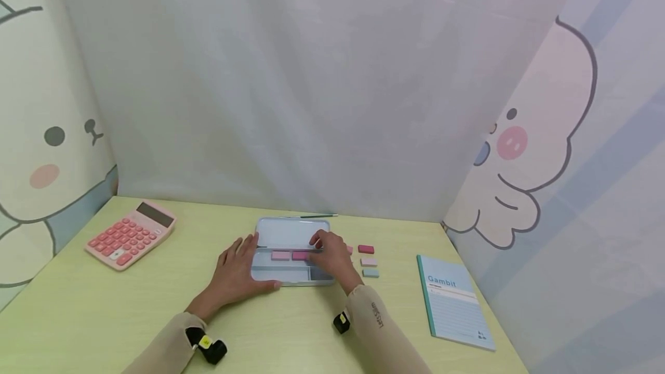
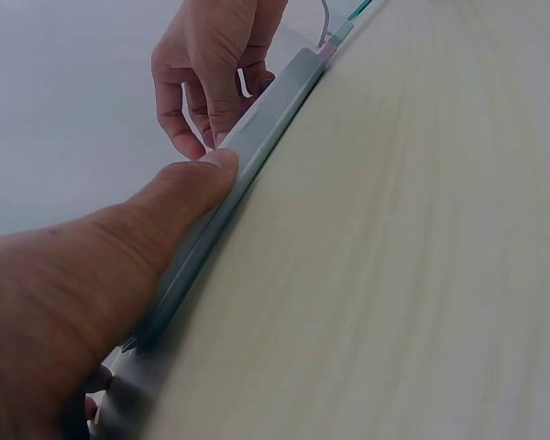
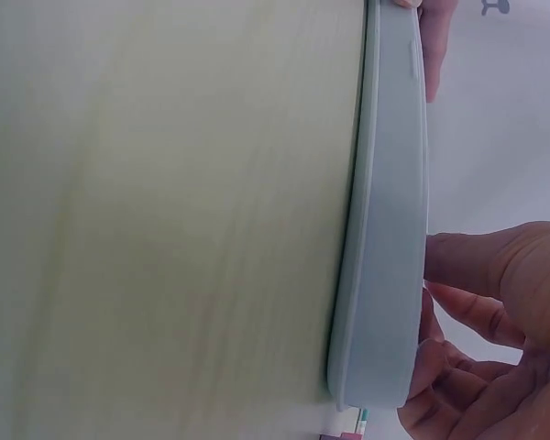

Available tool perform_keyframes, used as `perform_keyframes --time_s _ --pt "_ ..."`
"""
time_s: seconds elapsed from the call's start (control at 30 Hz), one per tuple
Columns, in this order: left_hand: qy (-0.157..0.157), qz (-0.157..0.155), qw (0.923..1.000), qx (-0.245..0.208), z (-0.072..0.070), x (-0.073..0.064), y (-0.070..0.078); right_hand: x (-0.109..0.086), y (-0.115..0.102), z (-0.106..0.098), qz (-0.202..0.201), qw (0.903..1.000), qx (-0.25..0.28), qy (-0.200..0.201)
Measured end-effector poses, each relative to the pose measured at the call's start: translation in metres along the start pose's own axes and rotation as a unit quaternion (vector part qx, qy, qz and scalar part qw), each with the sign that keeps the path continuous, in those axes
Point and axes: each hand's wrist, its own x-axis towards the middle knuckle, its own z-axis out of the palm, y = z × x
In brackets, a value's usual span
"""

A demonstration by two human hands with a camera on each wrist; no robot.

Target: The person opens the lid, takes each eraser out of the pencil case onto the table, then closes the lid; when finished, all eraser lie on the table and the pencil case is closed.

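A pale blue case (image 1: 280, 276) lies on the table with its lid (image 1: 291, 232) raised at the back. In its rear compartment are a light pink block (image 1: 281, 255) and a dark pink block (image 1: 300, 255). My left hand (image 1: 236, 267) lies along the case's left side, fingers extended, its thumb (image 2: 222, 160) on the front rim. Bent fingers of my right hand (image 1: 332, 255) reach into the case's right part, the fingertips right at the dark pink block's right end. In the right wrist view, the case wall (image 3: 394, 229) hides those fingertips; I cannot tell whether they pinch a block.
Right of the case lie loose blocks: dark pink (image 1: 366, 249), light pink (image 1: 369, 262) and teal (image 1: 370, 273), with others partly behind the right hand. A thin dark pencil-like stick (image 1: 319, 216) lies behind the lid. A pink calculator (image 1: 132, 235) sits left, a blue notebook (image 1: 454, 302) right.
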Motion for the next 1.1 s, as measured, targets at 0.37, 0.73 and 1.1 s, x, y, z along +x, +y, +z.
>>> perform_keyframes --time_s 0.37,0.73,1.1 --pt "-0.006 -0.001 1.0000 0.001 -0.0003 0.0002 0.0002 0.0004 -0.0021 0.0004 0.023 0.9997 -0.004 -0.003" --pt "-0.007 -0.003 1.0000 0.001 -0.0024 -0.0002 0.0017 0.0007 -0.0021 0.0008 0.020 0.9996 -0.016 -0.011" --pt "-0.013 -0.006 0.9999 -0.004 -0.0031 -0.0005 0.0021 -0.0007 -0.0024 0.0012 0.024 0.9995 0.011 -0.017"
